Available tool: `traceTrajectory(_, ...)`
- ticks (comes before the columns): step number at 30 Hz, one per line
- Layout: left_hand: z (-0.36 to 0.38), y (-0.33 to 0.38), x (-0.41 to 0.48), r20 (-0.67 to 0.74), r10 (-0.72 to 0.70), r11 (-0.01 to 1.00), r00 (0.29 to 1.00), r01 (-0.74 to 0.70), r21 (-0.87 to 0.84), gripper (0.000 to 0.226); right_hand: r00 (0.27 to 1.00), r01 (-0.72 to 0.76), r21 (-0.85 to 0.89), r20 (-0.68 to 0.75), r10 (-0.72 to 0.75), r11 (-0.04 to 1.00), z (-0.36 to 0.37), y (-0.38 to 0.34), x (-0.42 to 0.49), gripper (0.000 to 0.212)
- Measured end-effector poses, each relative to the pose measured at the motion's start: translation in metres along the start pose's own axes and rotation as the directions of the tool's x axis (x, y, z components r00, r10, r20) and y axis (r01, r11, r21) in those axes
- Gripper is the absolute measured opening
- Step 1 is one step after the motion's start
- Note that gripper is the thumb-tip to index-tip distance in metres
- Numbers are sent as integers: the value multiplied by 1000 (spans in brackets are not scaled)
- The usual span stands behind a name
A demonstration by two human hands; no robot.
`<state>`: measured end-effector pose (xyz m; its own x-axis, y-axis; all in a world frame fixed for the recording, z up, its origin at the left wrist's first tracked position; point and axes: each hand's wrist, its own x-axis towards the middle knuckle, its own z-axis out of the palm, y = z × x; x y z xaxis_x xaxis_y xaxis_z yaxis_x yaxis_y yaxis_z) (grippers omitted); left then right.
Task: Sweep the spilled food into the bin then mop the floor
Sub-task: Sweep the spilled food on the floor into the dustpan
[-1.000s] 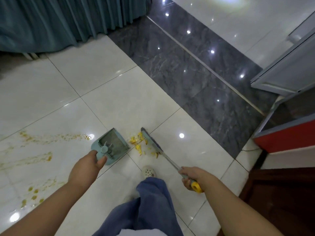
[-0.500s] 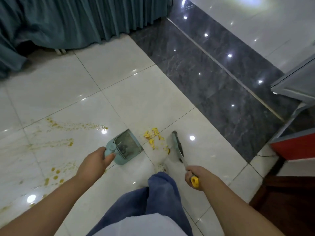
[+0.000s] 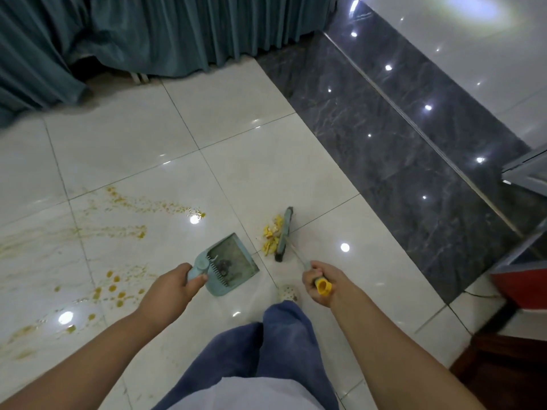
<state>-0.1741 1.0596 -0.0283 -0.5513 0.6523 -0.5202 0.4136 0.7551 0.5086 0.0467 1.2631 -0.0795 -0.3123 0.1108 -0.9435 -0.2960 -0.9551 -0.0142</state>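
Note:
A small pile of yellow food scraps [image 3: 270, 235] lies on the white tiled floor [image 3: 142, 149]. My left hand [image 3: 173, 287] grips the handle of a pale green dustpan [image 3: 229, 263], whose mouth faces the scraps from the left. My right hand [image 3: 321, 281] holds the yellow-tipped handle of a short broom [image 3: 284, 235], and the broom head rests on the floor touching the right side of the pile. Yellow-brown smears and drops [image 3: 118, 229] stain the tiles to the left. No bin or mop is in view.
Teal curtains [image 3: 148, 34] hang along the back. A dark marble strip [image 3: 399, 149] crosses the floor on the right. A red-and-grey cabinet [image 3: 527, 279] and dark wooden furniture [image 3: 503, 374] stand at the right edge. My blue trouser leg and white perforated shoe [image 3: 287, 292] are below the dustpan.
The broom head has swung from right of the scraps up against them, pushing the pile closer together beside the dustpan. The dustpan has stayed roughly in place; the view tilted up and left.

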Motion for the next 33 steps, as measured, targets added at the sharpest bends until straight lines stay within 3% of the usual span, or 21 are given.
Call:
traceTrajectory(5,4,-1,9,34,-6,999,999,7,-32,28,994,16,-138,-106,-31,990,3,-23,-18,26)
traceTrajectory(9,6,0,14,17,-32,997,999,33,-65,32,972,3,-366,-219,-90,931,15,-50,-9,23)
traceTrajectory(13,11,-1,16,2,-73,993,997,73,-98,29,933,-47,-672,-295,-208,739,34,-75,24,20)
traceTrajectory(16,19,4,15,-1,-109,985,994,108,-135,26,919,-137,-802,-322,-228,581,40,-80,45,19)
traceTrajectory(22,43,26,19,-1,-221,940,975,213,-268,31,933,-212,-879,-311,-179,427,15,-92,48,7)
traceTrajectory(28,67,52,17,2,-228,950,974,223,-217,34,963,-119,-864,-221,-155,488,1,-148,17,33)
traceTrajectory(33,88,63,13,-27,-269,927,963,252,-277,34,954,-97,-916,-197,-227,389,10,-181,23,44)
